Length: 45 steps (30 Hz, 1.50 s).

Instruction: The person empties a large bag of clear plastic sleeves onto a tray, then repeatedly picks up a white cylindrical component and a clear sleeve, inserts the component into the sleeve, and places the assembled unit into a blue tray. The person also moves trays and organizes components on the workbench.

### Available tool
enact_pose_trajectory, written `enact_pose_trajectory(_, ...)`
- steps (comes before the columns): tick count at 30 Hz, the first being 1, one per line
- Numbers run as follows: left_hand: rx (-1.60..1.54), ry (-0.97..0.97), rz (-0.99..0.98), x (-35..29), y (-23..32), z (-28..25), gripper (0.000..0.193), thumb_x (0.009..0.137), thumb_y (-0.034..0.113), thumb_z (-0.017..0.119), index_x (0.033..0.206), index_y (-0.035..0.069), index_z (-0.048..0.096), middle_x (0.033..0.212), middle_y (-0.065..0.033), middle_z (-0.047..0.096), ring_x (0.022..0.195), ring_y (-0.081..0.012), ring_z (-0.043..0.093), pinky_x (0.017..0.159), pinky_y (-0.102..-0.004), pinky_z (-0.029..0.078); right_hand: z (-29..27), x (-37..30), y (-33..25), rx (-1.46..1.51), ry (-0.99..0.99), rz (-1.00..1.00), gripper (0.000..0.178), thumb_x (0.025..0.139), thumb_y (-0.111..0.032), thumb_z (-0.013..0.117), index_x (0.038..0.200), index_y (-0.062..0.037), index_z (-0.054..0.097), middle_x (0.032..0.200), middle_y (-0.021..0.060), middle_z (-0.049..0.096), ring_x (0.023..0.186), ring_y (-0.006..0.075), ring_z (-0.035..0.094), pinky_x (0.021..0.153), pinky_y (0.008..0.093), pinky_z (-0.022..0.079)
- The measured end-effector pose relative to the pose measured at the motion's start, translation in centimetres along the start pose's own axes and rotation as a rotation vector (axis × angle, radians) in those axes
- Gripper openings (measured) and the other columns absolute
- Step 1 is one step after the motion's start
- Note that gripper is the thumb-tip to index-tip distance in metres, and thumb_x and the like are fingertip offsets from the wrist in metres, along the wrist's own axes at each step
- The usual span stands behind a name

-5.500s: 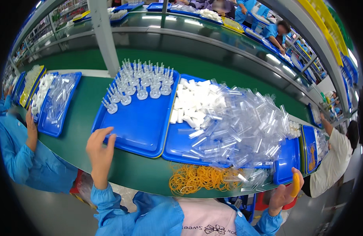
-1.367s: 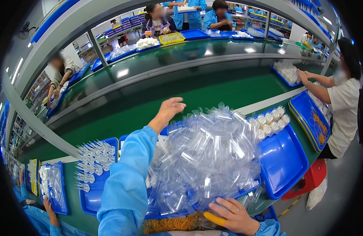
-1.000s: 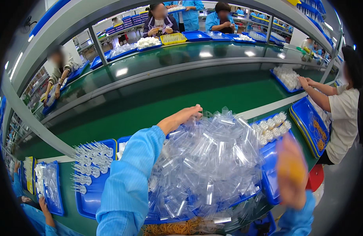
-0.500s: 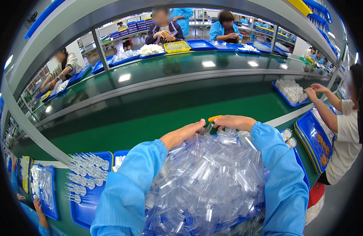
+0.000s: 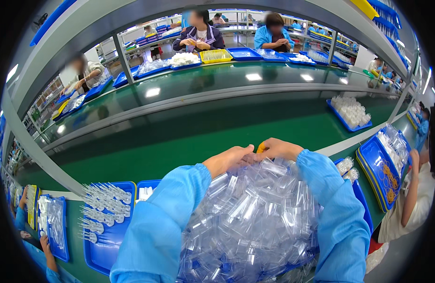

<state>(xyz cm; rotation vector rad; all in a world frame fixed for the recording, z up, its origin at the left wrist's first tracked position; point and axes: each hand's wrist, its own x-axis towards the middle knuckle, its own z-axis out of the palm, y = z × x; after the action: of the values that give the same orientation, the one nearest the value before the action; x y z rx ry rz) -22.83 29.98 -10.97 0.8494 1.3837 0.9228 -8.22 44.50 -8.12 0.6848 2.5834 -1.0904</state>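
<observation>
A large heap of clear plastic tubes (image 5: pixel 255 212) lies before me, between my blue-sleeved forearms, with bits of a blue tray showing beneath it. At the heap's far edge my left hand (image 5: pixel 229 160) is closed, its fingertips partly hidden behind the tubes. Close beside it, my right hand (image 5: pixel 282 149) has its fingers curled in, with an orange finger cot (image 5: pixel 261 147) on one finger. The two hands nearly meet. Whatever they pinch is hidden by the fingers and the heap.
Left of my arm, a blue tray (image 5: pixel 103 250) holds rows of white, thin-stemmed parts. Beyond the heap runs a green belt (image 5: pixel 179 134), with a tray of white parts (image 5: pixel 350 113) at far right. Stacked trays with orange rubber bands (image 5: pixel 388 181) stand right, beside a co-worker. More people sit opposite.
My hands have drawn closer together, and the clear tube visible between them is now hidden. The co-worker at right has taken both hands off the tray of white parts.
</observation>
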Motion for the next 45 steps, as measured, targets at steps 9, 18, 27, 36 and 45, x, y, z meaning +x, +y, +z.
enact_pose_trajectory(9,0.303,-0.093,0.306,-6.5,-1.2,1.0,0.052,0.101,0.04,0.036,0.136,0.003,0.045,0.138,-0.0131,0.046,0.129,-0.0228,0.04,0.108,-0.037,0.031,1.7,-5.2,-0.7,0.371,-0.03,-0.22,0.046,0.096,-0.042,0.048,0.117,-0.0034,0.061,0.108,0.0067,0.061,0.101,0.0166,0.053,0.09,0.0289,0.039)
enact_pose_trajectory(18,0.673,-0.004,0.537,-6.7,-3.3,1.6,0.068,0.099,0.052,0.03,0.139,-0.003,0.036,0.144,-0.0222,0.036,0.135,-0.0343,0.031,0.111,-0.0407,0.025,3.2,-7.2,-0.5,0.352,-0.011,-0.284,0.053,0.099,-0.044,0.041,0.124,0.0008,0.056,0.123,0.0109,0.057,0.113,0.0192,0.051,0.098,0.031,0.039)
enact_pose_trajectory(27,0.698,-0.017,0.398,-9.5,-2.3,1.8,0.073,0.098,0.054,0.03,0.145,-0.001,0.026,0.15,-0.0209,0.025,0.141,-0.0323,0.021,0.113,-0.0399,0.022,3.2,-8.6,-2.8,0.317,-0.057,-0.225,0.045,0.098,-0.04,0.047,0.122,-0.0039,0.061,0.12,0.0096,0.061,0.114,0.0196,0.052,0.099,0.0312,0.039)
enact_pose_trajectory(36,0.951,0.022,0.549,-9.7,-2.9,1.4,0.066,0.097,0.051,0.035,0.138,0.0,0.04,0.143,-0.0198,0.039,0.135,-0.0346,0.032,0.111,-0.0409,0.025,4.1,-7.1,-0.8,0.323,-0.083,-0.357,0.047,0.095,-0.045,0.052,0.116,-0.0055,0.066,0.117,0.0097,0.063,0.109,0.0188,0.054,0.095,0.0316,0.041)
enact_pose_trajectory(45,0.778,-0.05,0.514,-10.4,-3.4,0.1,0.061,0.099,0.048,0.033,0.141,0.006,0.039,0.143,-0.017,0.039,0.135,-0.0312,0.032,0.112,-0.0418,0.022,4.1,-7.9,-1.3,0.306,-0.09,-0.333,0.048,0.096,-0.046,0.049,0.117,-0.0063,0.065,0.122,0.0113,0.06,0.115,0.0203,0.052,0.098,0.031,0.039)
